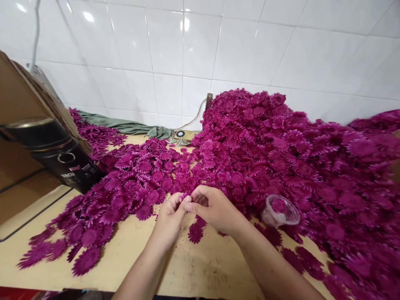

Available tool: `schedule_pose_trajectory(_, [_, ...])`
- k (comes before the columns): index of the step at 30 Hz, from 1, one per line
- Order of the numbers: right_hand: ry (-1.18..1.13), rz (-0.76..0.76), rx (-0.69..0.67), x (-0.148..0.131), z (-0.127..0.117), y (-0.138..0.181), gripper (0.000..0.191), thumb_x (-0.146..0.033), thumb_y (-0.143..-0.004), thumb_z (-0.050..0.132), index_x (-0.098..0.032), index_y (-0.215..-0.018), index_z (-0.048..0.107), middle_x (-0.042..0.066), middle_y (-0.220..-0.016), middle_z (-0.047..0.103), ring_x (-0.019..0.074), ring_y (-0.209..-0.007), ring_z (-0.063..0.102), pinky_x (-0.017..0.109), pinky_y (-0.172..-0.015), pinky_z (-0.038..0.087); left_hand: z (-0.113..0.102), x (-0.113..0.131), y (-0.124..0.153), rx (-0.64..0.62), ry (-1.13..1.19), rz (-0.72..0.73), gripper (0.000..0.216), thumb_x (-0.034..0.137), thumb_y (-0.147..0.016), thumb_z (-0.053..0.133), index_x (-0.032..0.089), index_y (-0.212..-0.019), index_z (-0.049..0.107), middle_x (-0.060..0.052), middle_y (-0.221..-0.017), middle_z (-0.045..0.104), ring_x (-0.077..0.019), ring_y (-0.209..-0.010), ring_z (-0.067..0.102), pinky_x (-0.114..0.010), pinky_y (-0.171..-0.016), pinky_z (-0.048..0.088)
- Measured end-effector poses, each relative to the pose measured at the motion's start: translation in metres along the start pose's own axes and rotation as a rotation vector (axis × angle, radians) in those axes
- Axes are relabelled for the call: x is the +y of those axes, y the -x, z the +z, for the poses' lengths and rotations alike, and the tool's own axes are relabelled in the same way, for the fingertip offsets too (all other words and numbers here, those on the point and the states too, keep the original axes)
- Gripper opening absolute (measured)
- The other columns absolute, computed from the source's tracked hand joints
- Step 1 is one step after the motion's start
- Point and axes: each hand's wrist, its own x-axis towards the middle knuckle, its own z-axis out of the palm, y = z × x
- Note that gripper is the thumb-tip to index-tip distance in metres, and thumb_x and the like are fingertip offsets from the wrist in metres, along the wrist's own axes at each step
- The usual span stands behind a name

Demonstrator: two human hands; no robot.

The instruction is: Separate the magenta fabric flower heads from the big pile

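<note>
My left hand and my right hand meet over the middle of the table, fingertips pinched together. Between them shows a small bit of a magenta artificial flower piece; most of it is hidden by the fingers. Just below my right hand lies a loose magenta flower layer, flat on the table. Left of my hands spreads a low heap of flower layers with fringed edges. Beyond and to the right rises a much bigger heap of the same pieces.
A clear plastic cup sits tilted among the flowers on the right. At the left, a black vacuum bottle leans by a cardboard box. Green cloth and a small yellowish device lie along the tiled wall.
</note>
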Motion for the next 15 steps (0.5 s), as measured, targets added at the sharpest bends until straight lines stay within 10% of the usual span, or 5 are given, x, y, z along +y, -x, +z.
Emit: schedule_pose_trajectory(15, [-0.001,-0.096,0.325,0.017,-0.011,-0.026,0.015,-0.022,-0.073,0.045,-0.019,-0.058,0.046,-0.005,-0.051,0.042,0.0102,-0.049,0.041,0.023,-0.051,0.035,0.002,0.007,0.013,0.011,-0.169,0.111,0.021,0.037,-0.070,0.056,0.019,-0.060,0.052,0.003,-0.057,0.049,-0.0126,-0.058,0.043,-0.024,-0.059,0.038])
